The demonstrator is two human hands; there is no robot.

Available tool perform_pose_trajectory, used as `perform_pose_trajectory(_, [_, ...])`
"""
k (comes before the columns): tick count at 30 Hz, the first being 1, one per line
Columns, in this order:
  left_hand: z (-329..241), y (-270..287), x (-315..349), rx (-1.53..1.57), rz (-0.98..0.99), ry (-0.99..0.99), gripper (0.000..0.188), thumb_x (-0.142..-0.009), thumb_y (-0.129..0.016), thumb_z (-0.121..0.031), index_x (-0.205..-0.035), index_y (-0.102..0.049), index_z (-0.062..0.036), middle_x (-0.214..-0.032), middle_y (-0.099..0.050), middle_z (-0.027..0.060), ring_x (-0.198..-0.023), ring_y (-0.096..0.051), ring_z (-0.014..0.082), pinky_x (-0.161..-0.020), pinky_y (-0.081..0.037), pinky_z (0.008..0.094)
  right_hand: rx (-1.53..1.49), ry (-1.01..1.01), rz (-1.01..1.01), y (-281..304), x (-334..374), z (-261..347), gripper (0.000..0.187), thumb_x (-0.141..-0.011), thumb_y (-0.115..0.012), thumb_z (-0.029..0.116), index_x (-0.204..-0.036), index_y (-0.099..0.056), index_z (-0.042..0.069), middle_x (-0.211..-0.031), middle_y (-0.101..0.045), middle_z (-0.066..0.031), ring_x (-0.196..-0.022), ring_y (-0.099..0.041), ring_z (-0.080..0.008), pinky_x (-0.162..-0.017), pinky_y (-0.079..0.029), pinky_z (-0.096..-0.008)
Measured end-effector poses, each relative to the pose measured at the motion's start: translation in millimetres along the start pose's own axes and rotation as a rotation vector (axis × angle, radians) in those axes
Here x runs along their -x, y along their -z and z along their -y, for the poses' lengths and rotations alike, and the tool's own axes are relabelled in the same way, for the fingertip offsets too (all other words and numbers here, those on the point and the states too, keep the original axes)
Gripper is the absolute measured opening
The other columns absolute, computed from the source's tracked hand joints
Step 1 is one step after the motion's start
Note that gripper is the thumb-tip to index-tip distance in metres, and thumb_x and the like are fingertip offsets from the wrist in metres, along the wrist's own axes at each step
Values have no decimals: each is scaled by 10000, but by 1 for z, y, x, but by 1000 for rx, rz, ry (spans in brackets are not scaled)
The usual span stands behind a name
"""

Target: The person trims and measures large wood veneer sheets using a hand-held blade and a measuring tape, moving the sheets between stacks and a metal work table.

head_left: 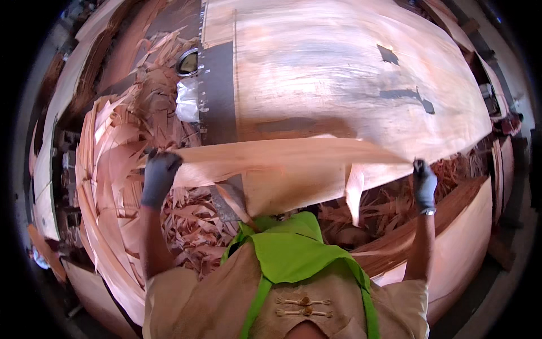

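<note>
A long strip of thin wood veneer [271, 153] stretches across in front of me, with a ragged piece hanging from its lower right part. My left hand [161, 174], in a grey glove, is closed on the strip's left end. The right end is pinched in my right hand [424, 185], also gloved in grey. Beyond the strip a large pale veneer sheet [316, 79] lies on a dark table [218, 85]. Torn holes in the sheet let the dark surface show through. The strip hides part of the sheet's near edge.
Heaped veneer scraps [197, 226] lie to the left and around the table's near side. A white plastic bag [187, 99] and a round dark-rimmed container [187, 62] sit at the table's left edge. Stacked veneer sheets [451, 237] stand at the right.
</note>
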State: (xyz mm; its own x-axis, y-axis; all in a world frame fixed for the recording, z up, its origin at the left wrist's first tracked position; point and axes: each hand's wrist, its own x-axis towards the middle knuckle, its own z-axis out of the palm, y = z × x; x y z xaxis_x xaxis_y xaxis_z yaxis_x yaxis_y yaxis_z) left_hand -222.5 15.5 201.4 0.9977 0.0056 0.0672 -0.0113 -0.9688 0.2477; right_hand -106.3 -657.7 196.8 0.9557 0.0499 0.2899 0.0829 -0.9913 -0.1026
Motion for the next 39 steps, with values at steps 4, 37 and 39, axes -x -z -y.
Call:
perform_pose_trajectory(4, [-57, 34, 36, -176, -171, 54, 78, -740, -596, -115, -806, -622, -83, -847, -626, 93, -884, -579, 283, -910, -374, 452, -259, 113, 81, -21, 3, -10, 130, -791, -583, 29, -908, -591, 85, -798, -620, -122, -692, -623, -266, -594, -478, -331])
perform_pose_trajectory(37, [79, -69, 13, -650, 48, 414, 121, -728, -598, -153, -798, -687, -197, -786, -667, 78, -777, -630, 264, -914, -373, 481, -252, 463, 390, -177, -163, 51, 247, -906, -464, 203, -1066, -649, 236, -895, -633, -125, -776, -603, -338, -665, -472, -419])
perform_pose_trajectory(39, [106, -95, 22, -756, 137, 491, 124, -722, -582, -149, -772, -690, -184, -755, -662, 71, -750, -624, 258, -932, -357, 471, -219, 428, 370, -184, -161, 42, 166, -886, -505, 187, -942, -641, 111, -847, -621, -154, -748, -591, -365, -637, -461, -438])
